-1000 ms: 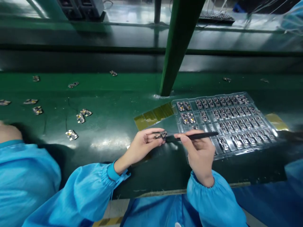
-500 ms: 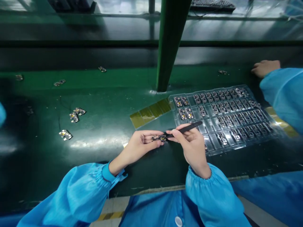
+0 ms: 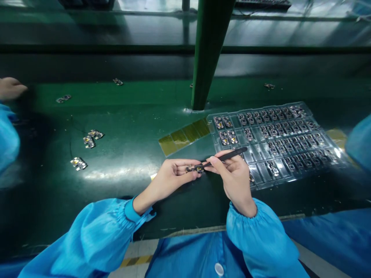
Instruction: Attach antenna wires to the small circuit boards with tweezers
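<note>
A small circuit board (image 3: 194, 168) is pinched between the thumb and fingers of my left hand (image 3: 171, 177), low over the green table. My right hand (image 3: 236, 177) grips black tweezers (image 3: 232, 155), whose tips reach the right end of that board. Just behind my right hand lies a clear plastic tray (image 3: 257, 150) with rows of small boards in its compartments. Some compartments in its lower left part hold nothing. A strip of yellow-amber film (image 3: 184, 137) lies at the tray's left edge.
Loose boards (image 3: 79, 163) with thin wires lie on the green table (image 3: 130, 127) at the left, others farther back. A green post (image 3: 207, 58) stands behind the tray. Another person's hand (image 3: 11, 88) is at the far left; a blue sleeve (image 3: 359, 143) shows at the right.
At the left, another person's hand has come into view, and a loose board there is no longer visible. At the right, the other hand has gone out of view. My hands are almost unmoved.
</note>
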Action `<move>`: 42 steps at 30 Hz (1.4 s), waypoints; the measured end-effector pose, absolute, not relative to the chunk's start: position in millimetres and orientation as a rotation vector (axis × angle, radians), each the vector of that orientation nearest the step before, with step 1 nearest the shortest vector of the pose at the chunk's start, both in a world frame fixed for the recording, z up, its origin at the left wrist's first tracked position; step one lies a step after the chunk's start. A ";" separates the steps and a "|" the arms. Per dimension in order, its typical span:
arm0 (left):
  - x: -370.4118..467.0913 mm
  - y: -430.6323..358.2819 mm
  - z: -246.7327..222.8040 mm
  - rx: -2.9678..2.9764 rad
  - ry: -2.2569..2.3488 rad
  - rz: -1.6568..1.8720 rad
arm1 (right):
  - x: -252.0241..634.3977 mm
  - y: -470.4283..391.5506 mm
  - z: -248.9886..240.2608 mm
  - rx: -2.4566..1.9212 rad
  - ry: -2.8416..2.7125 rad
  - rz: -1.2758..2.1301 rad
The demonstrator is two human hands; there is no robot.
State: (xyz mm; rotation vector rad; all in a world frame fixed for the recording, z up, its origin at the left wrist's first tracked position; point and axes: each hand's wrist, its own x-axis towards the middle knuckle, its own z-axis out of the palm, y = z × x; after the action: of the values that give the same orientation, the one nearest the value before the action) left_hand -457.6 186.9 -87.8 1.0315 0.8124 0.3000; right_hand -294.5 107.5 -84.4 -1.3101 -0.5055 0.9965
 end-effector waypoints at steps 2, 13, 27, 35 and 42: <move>-457.9 186.7 -87.8 1.029 0.812 0.302 | -294.8 107.6 -84.3 -1.312 -0.502 0.994; -457.4 186.5 -89.3 1.042 0.834 0.278 | -295.4 107.8 -81.7 -1.339 -0.525 0.979; -454.7 183.5 -87.1 1.154 0.911 0.364 | -306.0 101.8 -79.5 -1.431 -0.608 0.868; -455.4 181.7 -87.0 1.160 0.934 0.404 | -312.9 97.1 -80.0 -1.447 -0.732 0.778; -456.5 183.0 -87.9 1.145 0.922 0.441 | -314.6 90.7 -81.1 -1.461 -0.919 0.678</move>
State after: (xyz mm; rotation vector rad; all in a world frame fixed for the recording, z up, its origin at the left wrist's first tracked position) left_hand -456.5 183.0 -87.9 1.1454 0.9218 0.4411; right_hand -314.6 90.7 -81.1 -1.4607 -0.9189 0.6778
